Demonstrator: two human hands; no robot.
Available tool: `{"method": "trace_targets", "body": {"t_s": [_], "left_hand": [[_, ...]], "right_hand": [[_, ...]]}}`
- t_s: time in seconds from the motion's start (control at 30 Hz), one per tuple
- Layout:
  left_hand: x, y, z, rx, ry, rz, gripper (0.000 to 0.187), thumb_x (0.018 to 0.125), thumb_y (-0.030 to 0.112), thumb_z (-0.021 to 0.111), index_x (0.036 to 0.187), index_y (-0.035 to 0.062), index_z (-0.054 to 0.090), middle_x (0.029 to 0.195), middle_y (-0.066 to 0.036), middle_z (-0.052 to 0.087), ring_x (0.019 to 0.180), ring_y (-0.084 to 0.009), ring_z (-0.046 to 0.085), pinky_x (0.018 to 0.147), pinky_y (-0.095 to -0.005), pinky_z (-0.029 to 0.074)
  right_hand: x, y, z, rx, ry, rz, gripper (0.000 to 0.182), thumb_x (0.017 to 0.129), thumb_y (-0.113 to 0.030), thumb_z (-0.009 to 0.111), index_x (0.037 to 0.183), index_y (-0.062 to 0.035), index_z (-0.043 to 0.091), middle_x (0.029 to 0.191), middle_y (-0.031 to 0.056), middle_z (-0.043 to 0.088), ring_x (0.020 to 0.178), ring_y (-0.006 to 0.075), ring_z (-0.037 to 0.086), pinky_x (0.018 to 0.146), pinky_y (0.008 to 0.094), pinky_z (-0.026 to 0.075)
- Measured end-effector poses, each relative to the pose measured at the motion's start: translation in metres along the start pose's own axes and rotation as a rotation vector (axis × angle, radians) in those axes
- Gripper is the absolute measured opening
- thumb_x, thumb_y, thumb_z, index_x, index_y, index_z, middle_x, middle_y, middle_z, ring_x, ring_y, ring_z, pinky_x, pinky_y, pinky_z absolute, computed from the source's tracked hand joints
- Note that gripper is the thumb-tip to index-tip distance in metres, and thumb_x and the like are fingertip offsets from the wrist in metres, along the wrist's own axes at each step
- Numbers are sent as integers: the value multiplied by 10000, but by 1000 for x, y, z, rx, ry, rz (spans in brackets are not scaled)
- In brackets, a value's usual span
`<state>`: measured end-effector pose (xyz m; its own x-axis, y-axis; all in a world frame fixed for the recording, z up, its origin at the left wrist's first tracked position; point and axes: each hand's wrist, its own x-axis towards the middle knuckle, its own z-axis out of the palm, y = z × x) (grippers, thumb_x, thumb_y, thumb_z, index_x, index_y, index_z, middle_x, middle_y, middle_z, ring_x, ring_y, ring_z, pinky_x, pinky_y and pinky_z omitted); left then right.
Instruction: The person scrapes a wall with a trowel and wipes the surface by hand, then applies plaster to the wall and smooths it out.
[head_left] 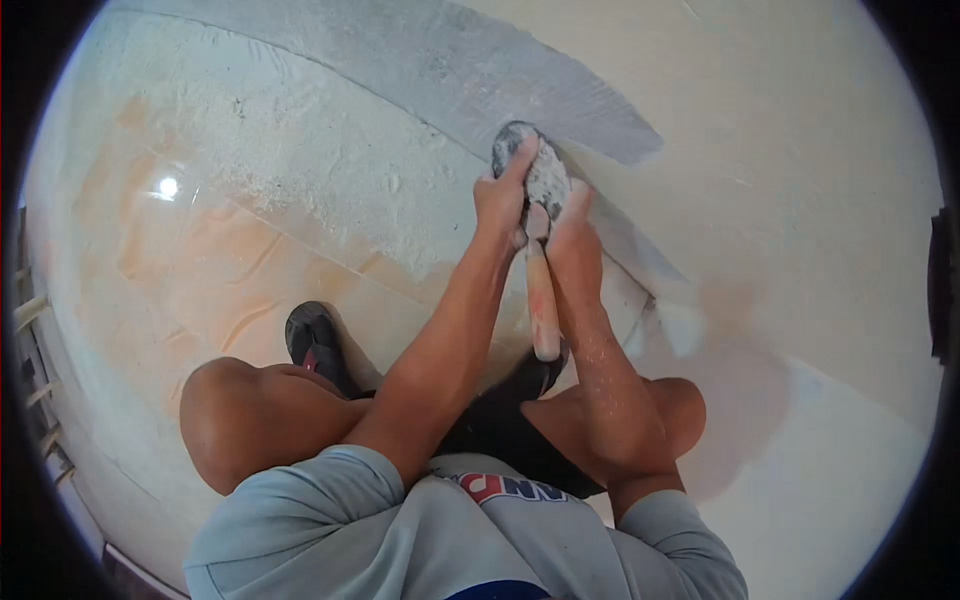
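Note:
A trowel with a rounded blade (pixel 546 178), smeared with pale and dark grey paste, sits between my two hands close to the wall's foot. Its worn wooden handle (pixel 541 305) points back toward my body, with neither hand wrapped around it. My left hand (pixel 503 200) is closed on the blade's left side, thumb laid across the face. On the other edge, my right hand (pixel 573 222) is closed too, its fingers whitened with powder and partly hidden. Behind the blade runs a grey plastered strip (pixel 470 75).
Pale dust and crumbs cover the tiled floor (pixel 260 170) to the left. A cream wall surface (pixel 790 120) rises at right. My shod foot (pixel 318 345) stands on the floor, and both knees are bent beside my arms. Slatted objects line the far left edge.

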<state>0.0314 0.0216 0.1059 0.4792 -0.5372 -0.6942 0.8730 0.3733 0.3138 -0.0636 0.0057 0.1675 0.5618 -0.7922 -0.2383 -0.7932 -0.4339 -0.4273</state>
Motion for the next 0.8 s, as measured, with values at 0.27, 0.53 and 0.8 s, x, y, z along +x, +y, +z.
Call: {"method": "trace_targets", "body": {"t_s": [0.27,0.53,0.8], "left_hand": [[11,-18,-3,-6,-70,-48,445,897,280,893,1136,-40,697,925,-83,737,722,-163,702,635,-337,588],[16,-12,-3,-40,17,21,434,884,293,898,1088,-48,724,936,-101,751,730,-180,712,647,-342,590],[13,-16,0,-22,-20,4,447,891,274,896,1128,-59,718,1006,-125,755,819,-202,731,699,-351,604]], "right_hand": [[-8,-3,-4,-77,89,-56,436,1072,-341,559,1330,-45,369,912,311,714,852,558,670,728,636,477],[3,-16,-12,-8,-24,30,497,1039,-269,613,1396,-12,381,1077,330,703,1007,552,671,854,589,506],[-3,-3,-8,-55,34,-28,400,1083,-310,537,1324,-42,364,966,320,714,888,548,678,757,605,500]]}}
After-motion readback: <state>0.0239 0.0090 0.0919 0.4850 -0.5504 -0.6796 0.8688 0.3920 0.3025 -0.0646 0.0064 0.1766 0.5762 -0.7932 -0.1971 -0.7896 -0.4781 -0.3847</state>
